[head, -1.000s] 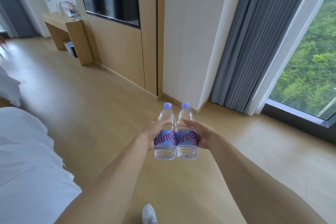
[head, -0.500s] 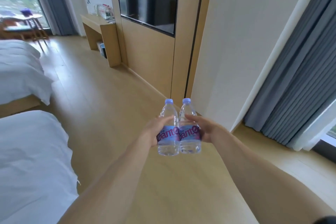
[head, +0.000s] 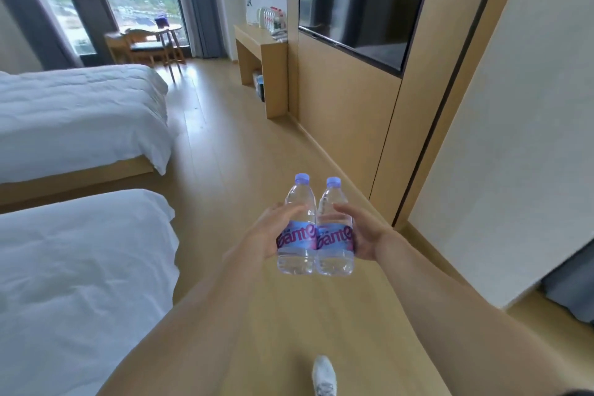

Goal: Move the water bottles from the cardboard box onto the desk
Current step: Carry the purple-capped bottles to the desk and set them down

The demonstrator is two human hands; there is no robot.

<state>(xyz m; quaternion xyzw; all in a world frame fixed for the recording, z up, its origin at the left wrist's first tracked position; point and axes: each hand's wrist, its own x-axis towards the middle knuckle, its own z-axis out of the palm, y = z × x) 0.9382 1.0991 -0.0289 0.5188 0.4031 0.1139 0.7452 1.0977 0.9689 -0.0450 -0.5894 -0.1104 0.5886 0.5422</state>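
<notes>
step: carry leg | left hand grip on left bottle, right hand on right bottle — upright, touching | next: walk to surface upper centre — stand both beside bottles already there

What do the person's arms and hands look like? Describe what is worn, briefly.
Both forearms are bare, with no sleeves in view. The left hand and right hand wear no gloves, and no watch, ring or bracelet shows. Below, one foot wears a white shoe.

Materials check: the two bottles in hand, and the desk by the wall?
Left bottle and right bottle: likely clear thin plastic, glossy; floor shows through, ribbed bases, lilac caps, printed film labels. Desk: looks like light wood or laminate, matte; even colour, faint grain.
</notes>
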